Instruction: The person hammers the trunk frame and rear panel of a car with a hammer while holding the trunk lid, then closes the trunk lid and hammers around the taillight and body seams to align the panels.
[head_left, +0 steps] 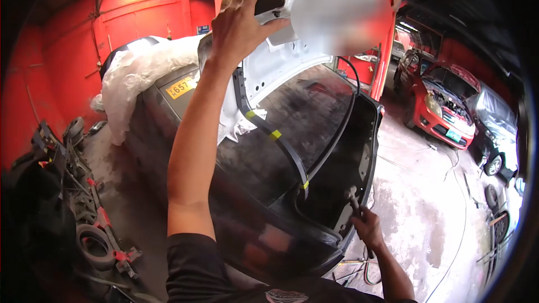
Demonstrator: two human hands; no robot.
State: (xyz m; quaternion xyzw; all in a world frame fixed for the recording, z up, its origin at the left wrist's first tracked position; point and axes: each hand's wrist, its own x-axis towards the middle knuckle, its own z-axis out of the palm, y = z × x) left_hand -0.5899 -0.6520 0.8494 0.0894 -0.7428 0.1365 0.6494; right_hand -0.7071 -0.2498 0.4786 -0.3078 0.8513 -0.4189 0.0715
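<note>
Well below and to the left of the person's left hand (236, 36), a black rubber tyre (96, 230) lay on the floor beside scattered metal parts in red and dark tones. Nearer those left fingers, lower and to the left, hung a crumpled, translucent white plastic sheet (126, 87), and just beneath it to the right I could see a rectangular yellow number plate (179, 87) on a grey panel.

The left fingers were curled over the edge of a raised white metal panel (278, 67), the thumb laid across its face; they seemed to be gripping it. Below the fingers, a flat black strip with yellow patches (289, 152) slanted down into the open hollow of a glossy dark car body (236, 213).

Lower right, at the hollow's near corner, the right hand (368, 229) had its fingers closed around a dark-handled tool with a grey metal head (352, 192), hammer-like in outline. Whether that head touched the rim, I couldn't tell. Well beyond the right fingers, up and to the right, stood a red car with its engine exposed (437, 127).

I judged the step in hand to be steadying the panel while holding the tool at the rim. Any next move called for a firm left hold and room around the tool's head.
</note>
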